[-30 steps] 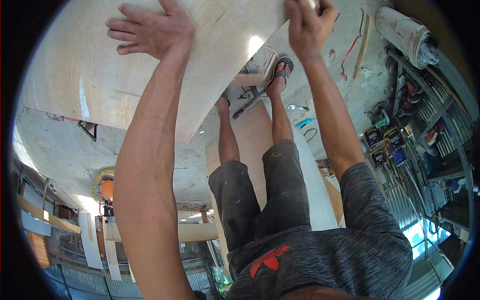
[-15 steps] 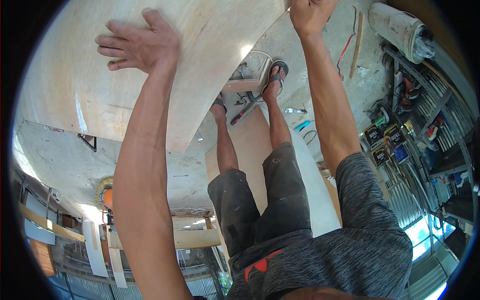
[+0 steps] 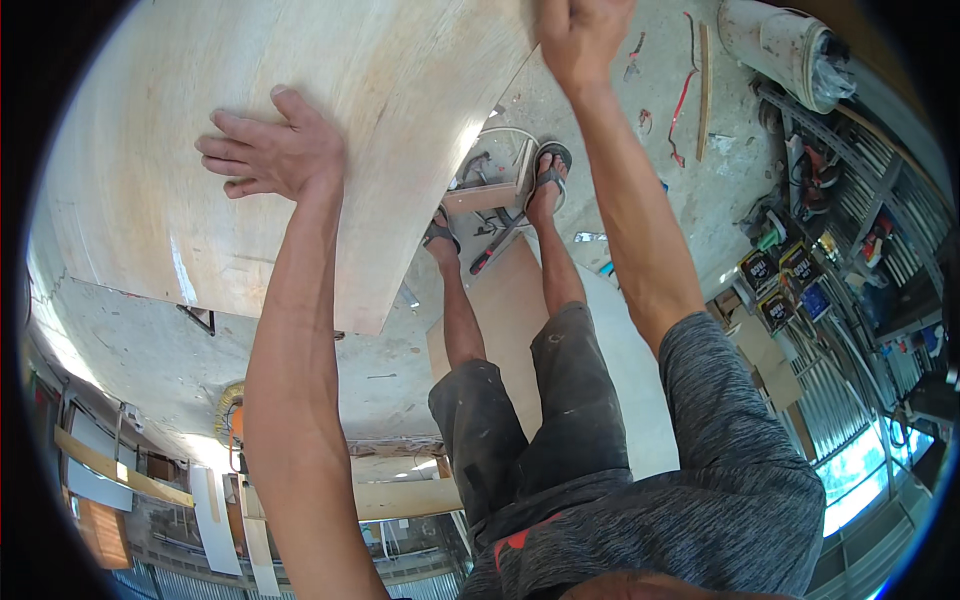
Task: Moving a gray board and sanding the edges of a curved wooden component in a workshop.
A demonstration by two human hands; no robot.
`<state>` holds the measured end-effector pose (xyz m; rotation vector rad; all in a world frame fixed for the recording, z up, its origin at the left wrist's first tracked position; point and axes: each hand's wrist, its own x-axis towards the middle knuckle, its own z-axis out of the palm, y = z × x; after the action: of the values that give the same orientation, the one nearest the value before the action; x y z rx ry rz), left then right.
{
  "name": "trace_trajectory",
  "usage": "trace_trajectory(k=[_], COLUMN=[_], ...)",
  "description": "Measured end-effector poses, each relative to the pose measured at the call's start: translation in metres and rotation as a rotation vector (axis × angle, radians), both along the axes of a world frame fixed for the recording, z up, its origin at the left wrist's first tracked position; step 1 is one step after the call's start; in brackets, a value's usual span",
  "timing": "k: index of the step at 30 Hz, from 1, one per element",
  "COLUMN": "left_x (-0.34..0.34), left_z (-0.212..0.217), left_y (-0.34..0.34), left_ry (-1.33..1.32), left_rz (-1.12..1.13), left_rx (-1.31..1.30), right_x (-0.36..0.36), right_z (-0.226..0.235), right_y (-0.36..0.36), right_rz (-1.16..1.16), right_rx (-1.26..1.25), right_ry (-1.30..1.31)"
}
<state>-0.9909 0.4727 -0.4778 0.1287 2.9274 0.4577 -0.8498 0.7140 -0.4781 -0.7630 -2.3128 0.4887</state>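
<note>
A large pale plywood sheet (image 3: 400, 130) fills the upper left, its near corner reaching toward my legs. My left hand (image 3: 275, 150) lies flat on its face, with the fingers spread toward the left. At the sheet's right edge, near the top of the view, my right hand (image 3: 588, 42) is closed, its fingers curled at the edge and partly out of sight. Both arms are stretched forward. Beneath the sheet, a dark metal bracket (image 3: 197, 318) shows at the near left side.
By my sandalled feet lie a wooden piece (image 3: 480, 198) and a red-and-black hand tool (image 3: 492, 248). A pale board (image 3: 500, 300) lies under my legs. On the right are a wood strip (image 3: 706, 95), a white bucket (image 3: 775, 50) and metal shelving (image 3: 880, 215). An orange object (image 3: 236, 422) stands lower left.
My left hand has shifted toward me across the sheet, still spread flat. My right hand appears farther left at the sheet's edge. The whole view has tilted slightly.
</note>
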Motion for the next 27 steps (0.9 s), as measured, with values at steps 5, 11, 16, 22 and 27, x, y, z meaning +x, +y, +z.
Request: trace_trajectory(k=[5, 11, 16, 22, 27], left_x=[-0.002, 0.002, 0.007, 0.005, 0.010], left_z=[-0.026, -0.002, -0.007, 0.002, -0.004], left_y=[-0.019, -0.006, -0.008, -0.004, -0.005], left_ry=[0.265, 0.029, 0.048, 0.045, 0.063], left_rz=[-0.031, 0.021, 0.009, 0.006, 0.010], left_rx=[-0.205, -0.005, -0.033, -0.016, -0.049], right_x=[0.061, -0.021, 0.062, -0.027, 0.057], right_z=[-0.013, 0.004, -0.014, 0.008, -0.031], right_y=[-0.080, 0.052, -0.050, 0.074, -0.011], right_rz=[0.215, -0.007, 0.164, -0.015, 0.087], right_rx=[-0.154, -0.080, -0.239, -0.058, -0.147], right_ry=[-0.115, 0.090, -0.024, 0.052, -0.004])
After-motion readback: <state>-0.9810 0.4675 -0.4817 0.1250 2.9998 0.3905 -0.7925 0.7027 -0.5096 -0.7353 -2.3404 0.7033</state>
